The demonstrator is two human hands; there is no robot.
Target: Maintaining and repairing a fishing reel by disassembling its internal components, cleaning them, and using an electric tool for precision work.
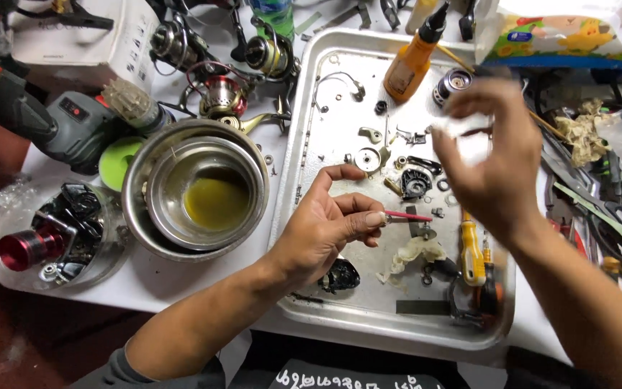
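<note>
Left hand over the tray, at about 7 o'clock of its middle; thumb and fingers pinched on a thin red stick, tip pointing to 3 o'clock. Right hand raised above the tray's 2 o'clock area, blurred, fingers closed on something white and small; what it is, cannot tell.

Risks, as judged:
- Loose small parts lie scattered under both hands. A sleeve or wrist brushing low could flick washers and clips off the tray.
- Orange bottle stands at 12 o'clock, near the right hand; a knock could tip it.
- Bowl of yellow liquid sits just beside the tray at 9 o'clock, close to the left forearm; an elbow swing could slop it over the surface.
- Stick is gripped near its end: it may slip.
</note>
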